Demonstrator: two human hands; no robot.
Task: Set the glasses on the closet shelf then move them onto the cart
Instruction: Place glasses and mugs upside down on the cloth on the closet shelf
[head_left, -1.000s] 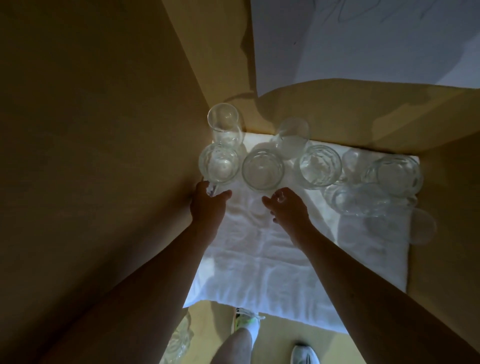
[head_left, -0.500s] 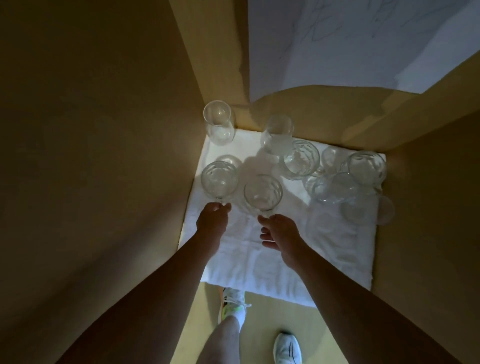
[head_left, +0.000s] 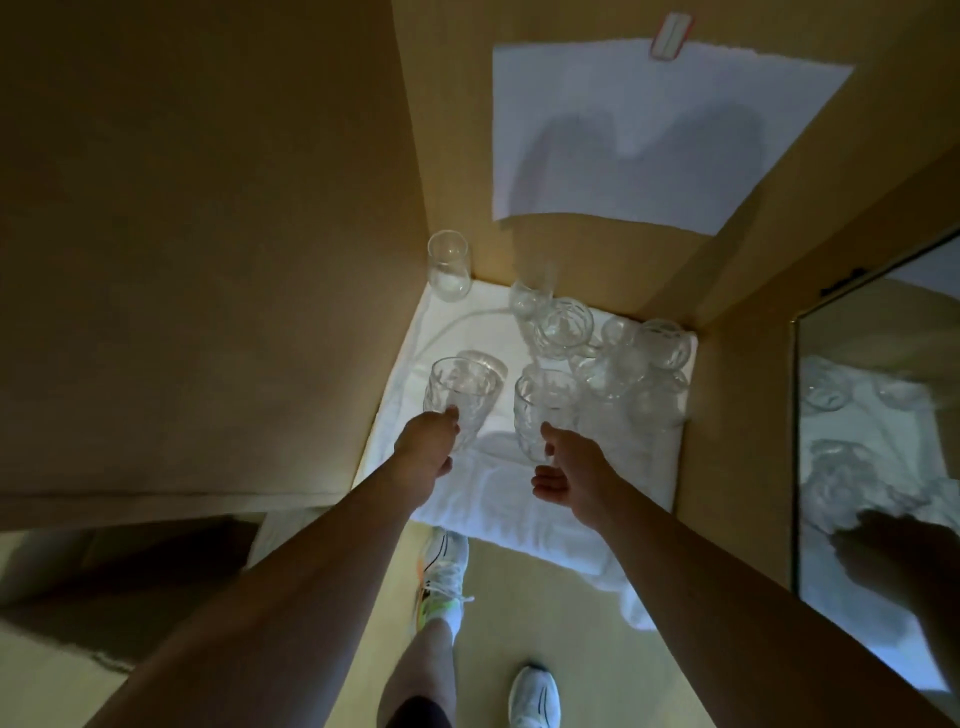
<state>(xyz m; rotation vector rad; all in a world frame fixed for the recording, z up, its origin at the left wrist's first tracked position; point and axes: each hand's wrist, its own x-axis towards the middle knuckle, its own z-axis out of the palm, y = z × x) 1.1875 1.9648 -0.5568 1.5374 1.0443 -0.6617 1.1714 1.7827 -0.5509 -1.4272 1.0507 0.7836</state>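
My left hand (head_left: 427, 448) grips a patterned stemmed glass (head_left: 460, 392) and holds it above the white towel (head_left: 519, 499) on the closet shelf. My right hand (head_left: 570, 467) grips a second patterned glass (head_left: 545, 410) beside it, fingers curled round its lower part. Both glasses are lifted toward me, off the towel. A plain smooth glass (head_left: 449, 265) stands alone in the back left corner. Several more glasses (head_left: 613, 348) are crowded together at the back right of the towel.
Wooden closet walls close in on the left (head_left: 208, 260), back and right. A white sheet of paper (head_left: 639, 140) is clipped to the back wall. A mirror (head_left: 878, 441) on the right reflects the glasses. The towel's front edge hangs over the shelf above my shoes.
Both hands have drawn the two front glasses back toward me and lifted them off the towel. The view has pulled back, showing the mirror and more of the floor.
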